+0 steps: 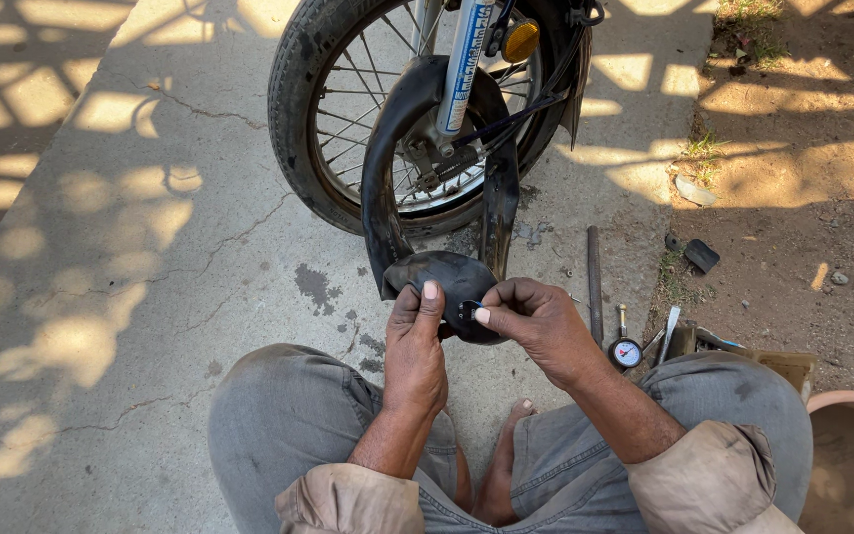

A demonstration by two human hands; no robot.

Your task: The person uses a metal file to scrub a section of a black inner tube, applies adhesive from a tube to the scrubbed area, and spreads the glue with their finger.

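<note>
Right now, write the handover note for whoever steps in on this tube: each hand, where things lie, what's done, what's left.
Left hand: grips the folded black inner tube from its left side, thumb on top.
Right hand: pinches a small dark patch against the tube with thumb and forefinger.
Tube: pulled out, looping up around the motorcycle front wheel, which stands on the concrete.
Tools to the right: metal rod, pressure gauge, more tools beside it.
Done: tube is out, patch is at the spot.
Left: likely press the patch down and refit the tube; whether it is bonded cannot be told.
</note>
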